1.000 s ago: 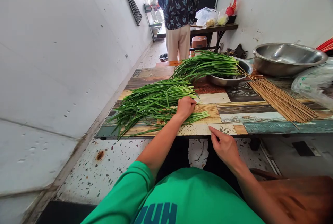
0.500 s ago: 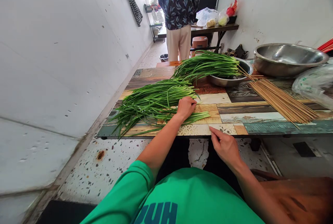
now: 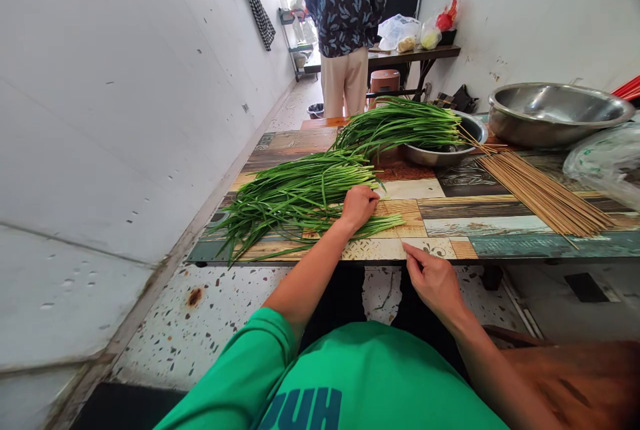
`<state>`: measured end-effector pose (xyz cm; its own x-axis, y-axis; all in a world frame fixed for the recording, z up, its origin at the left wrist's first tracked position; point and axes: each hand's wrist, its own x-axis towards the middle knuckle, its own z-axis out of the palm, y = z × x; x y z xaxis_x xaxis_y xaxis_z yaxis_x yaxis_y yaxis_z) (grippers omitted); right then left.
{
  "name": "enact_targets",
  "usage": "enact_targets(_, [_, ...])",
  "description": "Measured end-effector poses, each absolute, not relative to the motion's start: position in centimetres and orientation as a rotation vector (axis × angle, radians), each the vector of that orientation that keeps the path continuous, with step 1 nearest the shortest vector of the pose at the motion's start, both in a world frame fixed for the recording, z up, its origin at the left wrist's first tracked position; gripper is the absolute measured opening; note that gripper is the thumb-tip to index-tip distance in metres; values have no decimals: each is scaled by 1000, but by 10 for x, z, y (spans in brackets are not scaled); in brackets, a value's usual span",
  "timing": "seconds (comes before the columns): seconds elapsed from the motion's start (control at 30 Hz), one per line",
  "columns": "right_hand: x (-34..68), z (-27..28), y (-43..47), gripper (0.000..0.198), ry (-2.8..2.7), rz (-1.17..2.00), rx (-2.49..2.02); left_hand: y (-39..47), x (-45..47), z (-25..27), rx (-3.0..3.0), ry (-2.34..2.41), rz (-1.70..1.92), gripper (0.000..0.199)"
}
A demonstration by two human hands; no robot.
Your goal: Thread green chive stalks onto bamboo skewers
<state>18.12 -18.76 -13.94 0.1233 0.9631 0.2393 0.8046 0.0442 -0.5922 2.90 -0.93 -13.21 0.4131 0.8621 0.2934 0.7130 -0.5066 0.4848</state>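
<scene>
A heap of green garlic chives (image 3: 305, 183) lies on the patterned table, stems toward the right. My left hand (image 3: 359, 207) is closed in a pinch at the stem ends, on what look like chive stems; its fingertips are partly hidden. Just below it, a smaller bunch of chives (image 3: 385, 223) lies apart. At the table's front edge, my right hand (image 3: 433, 280) is closed, thumb and forefinger pinching a thin bamboo skewer (image 3: 399, 233) that points up and left toward the chives.
More chives (image 3: 400, 125) lie across a metal bowl (image 3: 440, 158), with skewers sticking out. Loose bamboo skewers (image 3: 545, 193) lie to the right, near a large steel basin (image 3: 557, 113) and a plastic bag (image 3: 607, 157). Beyond the table stands a person (image 3: 345, 30).
The view has shifted very slightly. Both hands hold nearly the same positions, and the chives and skewers have not visibly moved.
</scene>
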Motion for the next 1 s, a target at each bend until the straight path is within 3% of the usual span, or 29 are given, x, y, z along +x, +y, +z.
enact_targets(0.5, [177,-134,-181,38,-1739,333,-1884,-12,32,-130,2344,1359,718,20])
enact_targets(0.77, [172,-134,-172,36,-1790,212,-1955,-7,22,-126,2375,984,599,17])
enact_targets(1.0, [173,-132,-171,38,-1794,288,-1974,-3,14,-115,2492,1663,594,25])
